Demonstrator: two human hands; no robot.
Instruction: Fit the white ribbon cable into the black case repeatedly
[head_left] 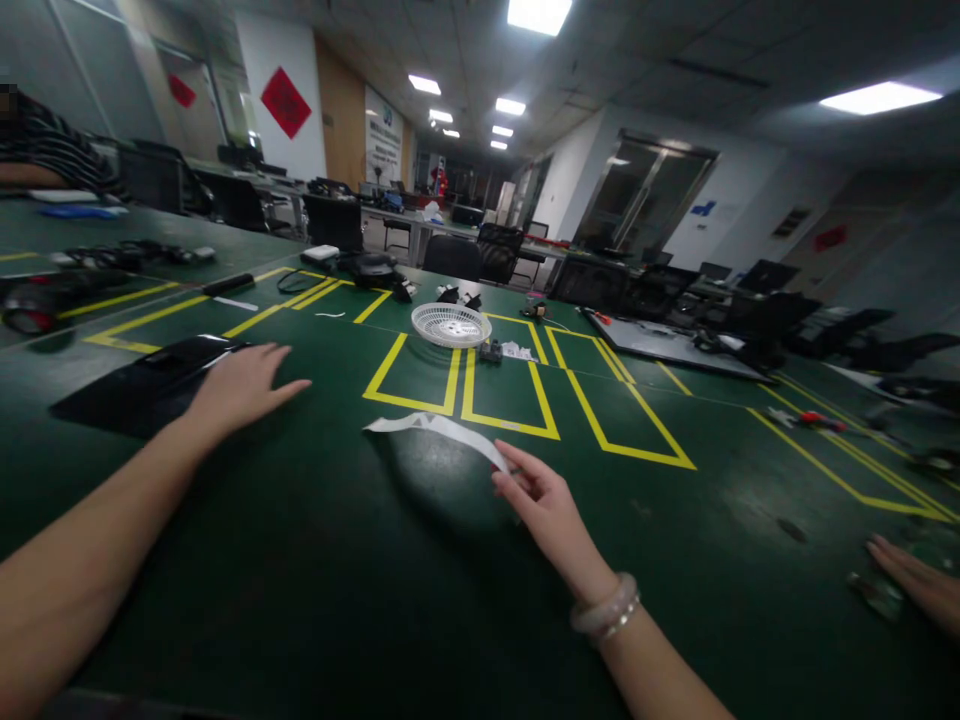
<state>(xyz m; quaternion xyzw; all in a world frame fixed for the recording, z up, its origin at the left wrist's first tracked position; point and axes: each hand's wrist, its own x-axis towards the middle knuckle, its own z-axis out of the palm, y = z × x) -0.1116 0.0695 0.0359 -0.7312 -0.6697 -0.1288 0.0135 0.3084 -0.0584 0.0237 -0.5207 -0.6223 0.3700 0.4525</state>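
My right hand (pixel 536 495) pinches one end of a white paper strip (pixel 442 428), which arches to the left just above the green table (pixel 315 590). A bracelet circles the right wrist. At the left, my left hand (pixel 238 385) rests with its fingers spread on the right part of a glossy black sheet or bag (pixel 127 395). Beyond the strip, a round white slotted basket (pixel 451 325) stands near some yellow tape outlines. A small dark part (pixel 491 351) and a crumpled whitish piece (pixel 517 351) lie beside the basket.
Another person's hand (pixel 911 580) is at the right edge beside a small clear object (pixel 876 595). A large flat dark panel (pixel 675 345) lies at the back right. Cables (pixel 135 255) and a black bar (pixel 229 285) lie at the back left. A person in striped sleeves sits far left.
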